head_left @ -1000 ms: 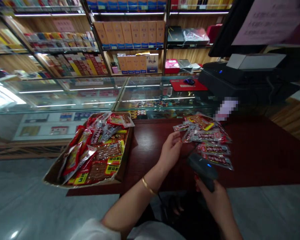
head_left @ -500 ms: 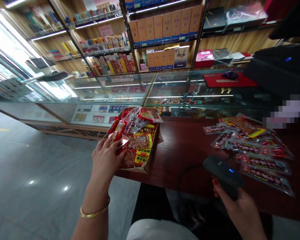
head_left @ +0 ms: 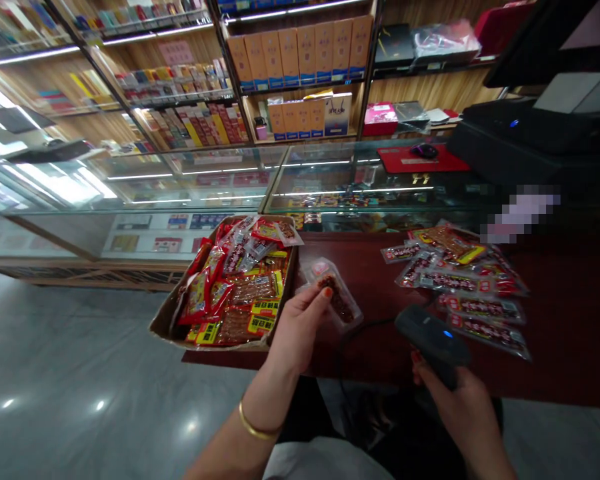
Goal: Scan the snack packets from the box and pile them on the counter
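Note:
Between the thumb and fingers of my left hand (head_left: 300,327) is a clear snack packet (head_left: 341,300) with dark reddish-brown food inside, held just over the table. To its left stands an open cardboard box (head_left: 275,333) full of red, yellow and clear snack packets. My right hand (head_left: 457,400) grips a dark barcode scanner (head_left: 430,337) by its handle, a blue light glowing on top. The scanner's head points left, toward the packet but apart from it. Beyond the scanner, several snack packets (head_left: 485,308) lie in a loose pile on the table.
The dark red wooden table (head_left: 360,363) meets a glass display counter (head_left: 220,190). On the counter are a red mouse pad (head_left: 395,160) with a mouse and a dark machine (head_left: 520,140). Shelves behind hold cartons (head_left: 305,57). A cable runs from the scanner.
My left hand has moved right, out of the box, bringing a clear snack packet over the table. My right hand still holds the scanner. The whole view has shifted a little.

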